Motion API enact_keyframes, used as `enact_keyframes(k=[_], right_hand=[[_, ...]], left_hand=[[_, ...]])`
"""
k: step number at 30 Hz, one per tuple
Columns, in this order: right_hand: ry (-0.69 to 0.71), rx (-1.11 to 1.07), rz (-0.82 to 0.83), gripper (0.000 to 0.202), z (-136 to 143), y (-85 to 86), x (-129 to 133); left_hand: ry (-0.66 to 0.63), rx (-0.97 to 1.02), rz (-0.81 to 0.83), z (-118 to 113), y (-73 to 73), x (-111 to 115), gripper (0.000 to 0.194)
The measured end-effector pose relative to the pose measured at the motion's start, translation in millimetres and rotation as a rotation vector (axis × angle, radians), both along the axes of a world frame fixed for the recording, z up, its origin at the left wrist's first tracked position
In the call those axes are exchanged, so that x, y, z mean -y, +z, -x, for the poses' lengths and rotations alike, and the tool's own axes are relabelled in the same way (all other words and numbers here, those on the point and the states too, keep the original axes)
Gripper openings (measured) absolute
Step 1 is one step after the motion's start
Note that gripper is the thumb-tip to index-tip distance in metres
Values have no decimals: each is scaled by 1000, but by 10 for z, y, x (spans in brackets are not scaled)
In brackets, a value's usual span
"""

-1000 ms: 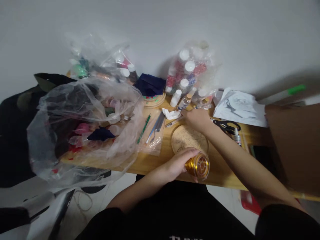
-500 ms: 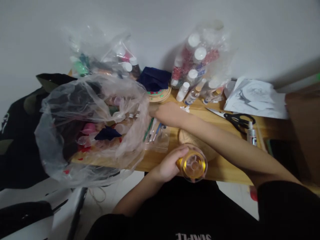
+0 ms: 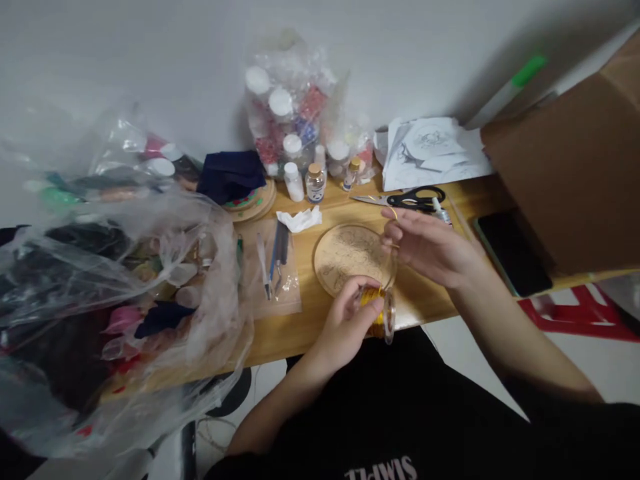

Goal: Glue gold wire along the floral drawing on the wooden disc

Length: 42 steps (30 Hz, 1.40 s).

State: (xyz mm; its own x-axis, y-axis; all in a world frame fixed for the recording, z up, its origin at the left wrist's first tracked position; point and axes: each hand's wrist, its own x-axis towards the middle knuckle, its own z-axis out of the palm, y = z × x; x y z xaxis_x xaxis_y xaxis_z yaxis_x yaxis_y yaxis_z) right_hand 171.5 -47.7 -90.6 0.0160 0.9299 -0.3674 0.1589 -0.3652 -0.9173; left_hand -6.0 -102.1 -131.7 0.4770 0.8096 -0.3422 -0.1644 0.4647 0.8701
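Golden wire (image 3: 373, 327) on a spool (image 3: 389, 319) is gripped by the left hand (image 3: 350, 323) at the near edge of the wooden disc (image 3: 349, 257), seemingly for steadiness; the right hand (image 3: 429, 248) pinches a strand (image 3: 395, 213) beside this disc

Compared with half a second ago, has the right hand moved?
Yes, rightward: judged against the round board, the right hand went from past its left side to its right edge.

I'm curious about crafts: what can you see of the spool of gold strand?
The spool looks like clear plastic, wound with shiny gold strand, with a round see-through rim at its right end. The left hand grips it sideways at the table's near edge, below the wooden disc in the picture. The hand hides its other end.
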Motion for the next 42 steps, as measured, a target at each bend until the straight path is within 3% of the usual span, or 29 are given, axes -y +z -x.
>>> enact_keyframes(k=[4, 6, 9, 12, 15, 19, 22, 25, 28, 31, 33, 35, 38, 42], right_hand=[[-43, -6, 6, 24, -107, -210, 431], [-55, 18, -24, 23, -91, -270, 597], [-131, 227, -190, 26, -51, -285, 760], [-141, 510, -396, 21, -57, -257, 817], [-88, 717, -473, 17, -118, -253, 797], [-7, 702, -396, 22, -229, -279, 718], [38, 616, -367, 25, -333, -278, 670], [12, 634, -351, 24, -462, -288, 645], [-9, 711, -347, 21, -572, -360, 611], [11, 837, -329, 22, -597, -470, 532], [39, 943, -282, 22, -556, -524, 458], [61, 1031, -229, 22, -487, -543, 384], [69, 1117, -156, 25, -382, -520, 304], [113, 1201, -101, 31, -299, -496, 270]], left_hand=[[-88, 2, 44, -305, -30, 70, 21], [-52, 46, 60, -473, -63, 111, 25], [22, 83, 65, -702, -109, 161, 35], [79, 153, 80, -877, -159, 189, 49], [133, 248, 146, -1005, -222, 191, 57], [46, 361, 292, -1064, -261, 181, 60], [-21, 335, 192, -936, -217, 161, 66], [-178, 72, -117, -666, -130, 55, 66], [-203, -487, -656, -420, -68, -181, 51], [-322, -1021, -944, -331, -63, -458, 91], [-435, -1230, -977, -345, -64, -600, 111], [-527, -1329, -944, -379, -49, -686, 117], [-617, -1373, -861, -414, -9, -729, 120], [-646, -1355, -818, -421, 6, -700, 129]])
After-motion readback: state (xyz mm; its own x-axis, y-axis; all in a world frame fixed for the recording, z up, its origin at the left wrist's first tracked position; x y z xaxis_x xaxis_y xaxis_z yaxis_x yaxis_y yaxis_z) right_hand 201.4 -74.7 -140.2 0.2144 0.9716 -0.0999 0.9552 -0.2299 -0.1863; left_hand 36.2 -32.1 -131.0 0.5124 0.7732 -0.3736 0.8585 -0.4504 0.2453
